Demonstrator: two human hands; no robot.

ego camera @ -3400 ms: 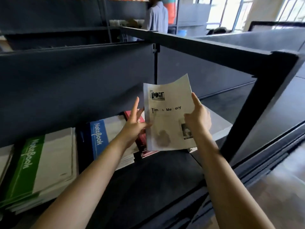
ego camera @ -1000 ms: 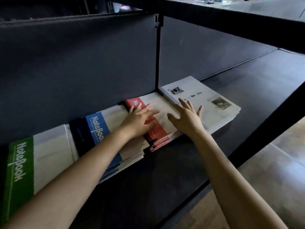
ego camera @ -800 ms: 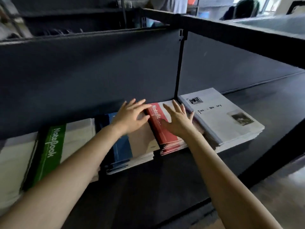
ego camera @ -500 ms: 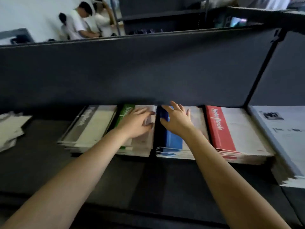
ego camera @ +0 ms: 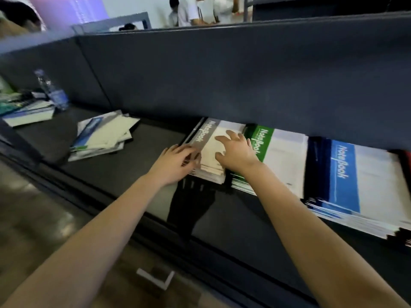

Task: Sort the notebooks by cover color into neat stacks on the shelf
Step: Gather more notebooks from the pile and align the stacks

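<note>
A stack of grey-spined notebooks [ego camera: 209, 138] lies on the dark shelf [ego camera: 138, 174]. My left hand [ego camera: 175, 162] rests against the stack's left front edge with fingers extended. My right hand [ego camera: 236, 152] lies flat on its cover, fingers spread. To the right sit a green-spined stack [ego camera: 275, 152] and a blue-spined stack [ego camera: 355, 178]. A sliver of a red cover [ego camera: 408, 157] shows at the far right edge.
A loose pile of mixed notebooks [ego camera: 102, 135] lies on the shelf to the left. Further left stand a water bottle [ego camera: 52, 91] and more books [ego camera: 26, 112]. The upper shelf board [ego camera: 244, 74] overhangs the stacks. People stand in the background.
My hands have shifted leftward along the row, from the red stack over the blue and green ones to the grey stack. The view has swung left with them.
</note>
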